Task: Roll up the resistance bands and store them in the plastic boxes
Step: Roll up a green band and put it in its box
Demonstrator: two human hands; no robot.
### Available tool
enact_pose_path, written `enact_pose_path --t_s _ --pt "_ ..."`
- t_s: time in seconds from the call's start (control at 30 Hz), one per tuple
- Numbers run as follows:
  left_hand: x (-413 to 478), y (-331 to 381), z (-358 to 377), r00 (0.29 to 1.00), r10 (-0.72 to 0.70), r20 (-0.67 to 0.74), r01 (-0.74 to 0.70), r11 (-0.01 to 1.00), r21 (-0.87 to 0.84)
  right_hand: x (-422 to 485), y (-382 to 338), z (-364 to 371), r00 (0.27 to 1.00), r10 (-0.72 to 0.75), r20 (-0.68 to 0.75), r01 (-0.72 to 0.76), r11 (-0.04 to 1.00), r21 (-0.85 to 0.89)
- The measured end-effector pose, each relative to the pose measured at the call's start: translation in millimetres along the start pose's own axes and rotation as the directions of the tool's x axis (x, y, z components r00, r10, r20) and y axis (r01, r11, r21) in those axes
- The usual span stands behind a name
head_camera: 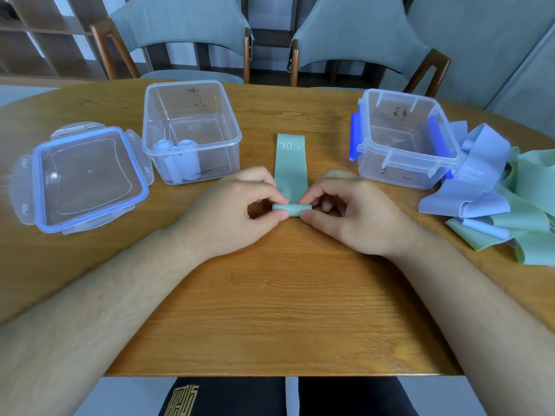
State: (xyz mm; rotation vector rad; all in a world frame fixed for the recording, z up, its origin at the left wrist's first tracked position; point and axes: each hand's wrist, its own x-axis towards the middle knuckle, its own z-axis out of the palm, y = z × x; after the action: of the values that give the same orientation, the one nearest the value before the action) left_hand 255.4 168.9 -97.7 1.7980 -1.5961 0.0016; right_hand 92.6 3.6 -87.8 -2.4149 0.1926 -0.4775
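Green band (pixel 289 169) | left grip (pixel 237 211) and right grip (pixel 354 214) pinch rolled end | left box (pixel 238 139), right box (pixel 399 172) flank it

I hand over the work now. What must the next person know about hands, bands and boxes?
Hands: left hand and right hand both pinch the rolled near end of the green band, flat on the table.
Done: rolled pale bands sit in the left box; a lid lies beside it.
Left: finish this roll, store it, then roll the loose pile beside the right box, which holds no band.
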Motion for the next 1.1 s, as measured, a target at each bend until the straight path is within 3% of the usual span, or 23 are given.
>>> enact_pose_path --t_s 0.27,0.47,0.77,1.1 --pt "1 0 -1 0.999 -0.032 -0.012 0.032 0.999 0.006 3 1 4 0.999 -0.007 -0.034 0.007 1.000 -0.004" --pt "3 -3 1 0.998 -0.062 0.004 0.062 0.998 0.017 4 3 5 0.999 -0.022 -0.029 0.019 0.994 -0.104" --pt "-1 7 -2 0.999 -0.017 0.028 0.017 1.000 -0.015 -2 -4 -4 0.999 0.029 0.032 -0.031 0.998 0.055" --pt "2 2 3 1.000 -0.008 0.021 0.008 1.000 0.008 -1 0 -2 1.000 0.018 -0.012 -0.019 0.999 -0.038"
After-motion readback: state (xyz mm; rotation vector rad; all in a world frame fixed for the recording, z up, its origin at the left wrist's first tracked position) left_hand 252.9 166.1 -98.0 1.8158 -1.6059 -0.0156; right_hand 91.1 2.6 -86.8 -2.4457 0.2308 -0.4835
